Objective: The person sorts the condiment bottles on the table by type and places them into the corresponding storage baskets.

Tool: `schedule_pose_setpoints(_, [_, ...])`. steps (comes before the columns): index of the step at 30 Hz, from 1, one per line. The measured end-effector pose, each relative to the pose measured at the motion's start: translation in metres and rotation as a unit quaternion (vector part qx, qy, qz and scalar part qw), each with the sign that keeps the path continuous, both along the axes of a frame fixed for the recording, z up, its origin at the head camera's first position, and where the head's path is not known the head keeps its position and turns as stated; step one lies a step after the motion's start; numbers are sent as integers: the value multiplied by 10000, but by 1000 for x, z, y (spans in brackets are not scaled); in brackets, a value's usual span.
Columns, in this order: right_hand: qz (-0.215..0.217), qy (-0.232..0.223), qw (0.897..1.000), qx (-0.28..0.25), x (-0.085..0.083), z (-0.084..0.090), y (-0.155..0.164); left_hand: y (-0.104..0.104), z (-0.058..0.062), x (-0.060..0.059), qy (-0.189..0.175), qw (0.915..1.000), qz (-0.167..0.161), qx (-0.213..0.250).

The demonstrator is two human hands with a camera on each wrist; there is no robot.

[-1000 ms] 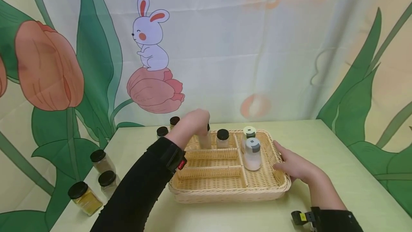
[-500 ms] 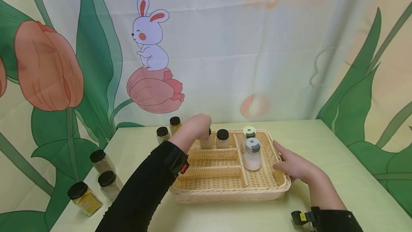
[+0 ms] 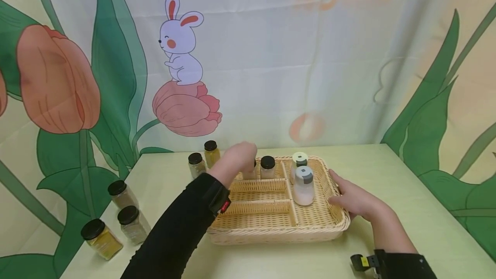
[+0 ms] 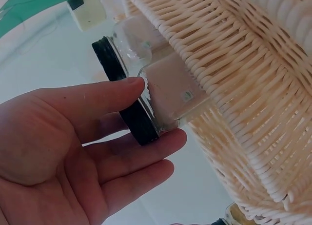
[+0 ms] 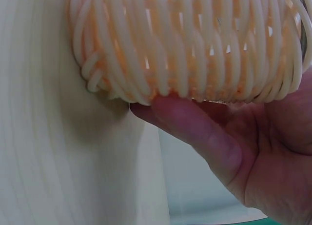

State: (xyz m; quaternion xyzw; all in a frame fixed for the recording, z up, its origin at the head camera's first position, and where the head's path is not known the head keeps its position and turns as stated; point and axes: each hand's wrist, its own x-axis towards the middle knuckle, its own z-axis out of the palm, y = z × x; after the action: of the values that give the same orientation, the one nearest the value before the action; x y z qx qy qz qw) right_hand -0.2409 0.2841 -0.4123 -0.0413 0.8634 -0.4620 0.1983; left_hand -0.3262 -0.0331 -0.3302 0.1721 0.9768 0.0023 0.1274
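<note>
Left hand's grip is narrow and pinching: thumb and fingers close on the black screw lid of a small square glass spice jar, which stands in the far-left compartment of the pale woven wicker basket. Just beside it in the same compartment stands a second black-lidded glass jar. Right hand lies against the basket's right outer wall with relaxed fingers; the right wrist view shows its thumb pressed to the weave at the rim, nothing enclosed.

In the basket's right compartment stand two frosted shakers, one with a grey cap nearer the person and one with a cream cap behind it. The basket sits on the light green bench.

Beyond the basket's far-left corner, two more black-lidded jars stand on the bench, well apart from the grip. Three further black-lidded jars, one holding yellow powder, stand near the bench's left edge. A printed backdrop with a white rabbit and tulips hangs behind.
</note>
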Motion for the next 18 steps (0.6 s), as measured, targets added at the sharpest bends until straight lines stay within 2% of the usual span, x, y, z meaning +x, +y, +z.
schedule_pose_setpoints(10, [-8,0,10000,-10,0,1,-1,7,-7,2,78,9996,-139,-245])
schedule_pose_setpoints(18, [9,25,10000,40,0,1,-1,8,-6,6,108,9998,-23,-193])
